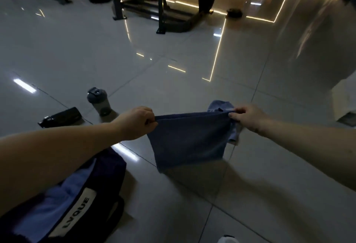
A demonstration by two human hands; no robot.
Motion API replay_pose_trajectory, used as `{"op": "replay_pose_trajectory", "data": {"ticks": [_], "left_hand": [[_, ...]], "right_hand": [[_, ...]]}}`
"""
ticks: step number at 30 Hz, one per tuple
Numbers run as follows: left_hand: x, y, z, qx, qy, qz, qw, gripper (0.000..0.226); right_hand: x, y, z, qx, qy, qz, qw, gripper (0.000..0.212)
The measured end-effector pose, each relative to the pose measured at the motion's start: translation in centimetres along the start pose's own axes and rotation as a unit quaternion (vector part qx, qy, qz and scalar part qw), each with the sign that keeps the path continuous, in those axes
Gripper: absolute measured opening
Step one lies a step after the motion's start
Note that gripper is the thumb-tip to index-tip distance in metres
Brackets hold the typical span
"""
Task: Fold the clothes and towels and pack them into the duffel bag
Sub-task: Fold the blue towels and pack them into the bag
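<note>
Holding a dark blue towel (190,140) stretched out in the air is pretty much the whole head view. The left hand (137,122) has its fingers curled tight on the top left corner, and the right hand (248,116) pinches the top right corner between thumb and fingertips. The towel hangs down from that taut top edge, above the glossy tile floor (269,185), and it looks already doubled over. The duffel bag (107,167) sits on the floor at lower left, under the left forearm. It's dark with a light blue panel and a white LVQUE label, and I can't tell if it's open.

What could go wrong, I reckon: those are small corner grips, so if one slips the layers slide apart and the fold goes crooked. Lowering it carelessly could drag the bottom edge across the floor. Swinging left toward the bag could also clip the shaker bottle (99,101) standing near the left hand.

Count: two hands, one towel held, one lighter blue garment (219,106) crumpled on the floor just behind it, one duffel bag, and two bottles, the upright shaker and a black bottle (61,116) lying on its side.
</note>
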State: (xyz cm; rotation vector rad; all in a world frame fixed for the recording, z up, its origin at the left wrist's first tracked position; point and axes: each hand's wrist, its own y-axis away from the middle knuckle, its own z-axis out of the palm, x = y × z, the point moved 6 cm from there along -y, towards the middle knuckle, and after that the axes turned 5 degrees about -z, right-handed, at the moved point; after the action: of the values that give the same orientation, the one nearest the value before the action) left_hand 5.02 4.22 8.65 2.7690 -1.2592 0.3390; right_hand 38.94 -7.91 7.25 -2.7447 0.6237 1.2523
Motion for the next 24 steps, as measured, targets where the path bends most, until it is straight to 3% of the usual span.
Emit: {"op": "replay_pose_trajectory", "data": {"ticks": [4,9,12,16,20,24], "left_hand": [[1.0,1.5,-1.8,0.025,-0.056,-0.018,0.998,0.031],[2.9,2.6,-2.9,0.022,-0.087,0.057,0.994,0.035],[2.9,2.9,-3.4,0.010,-0.126,0.097,0.987,0.036],[2.6,3.3,-3.2,-0.015,-0.181,0.087,0.979,0.039],[2.3,3.7,-3.0,0.006,-0.184,0.075,0.980,0.039],[1.8,4.1,-3.1,0.035,-0.148,0.047,0.987,0.038]], "right_hand": [[-1.6,1.1,-1.9,0.055,0.001,-0.013,0.998,0.003],[-2.8,3.3,-1.8,0.123,-0.023,-0.033,0.992,0.006],[-3.1,4.2,-1.6,0.112,0.004,-0.051,0.992,0.006],[-2.8,4.6,-1.2,0.099,0.026,-0.046,0.994,0.007],[-3.4,4.7,-0.4,0.088,0.056,-0.069,0.992,0.020],[-3.8,5.0,0.3,0.076,0.080,-0.086,0.990,0.011]]}}
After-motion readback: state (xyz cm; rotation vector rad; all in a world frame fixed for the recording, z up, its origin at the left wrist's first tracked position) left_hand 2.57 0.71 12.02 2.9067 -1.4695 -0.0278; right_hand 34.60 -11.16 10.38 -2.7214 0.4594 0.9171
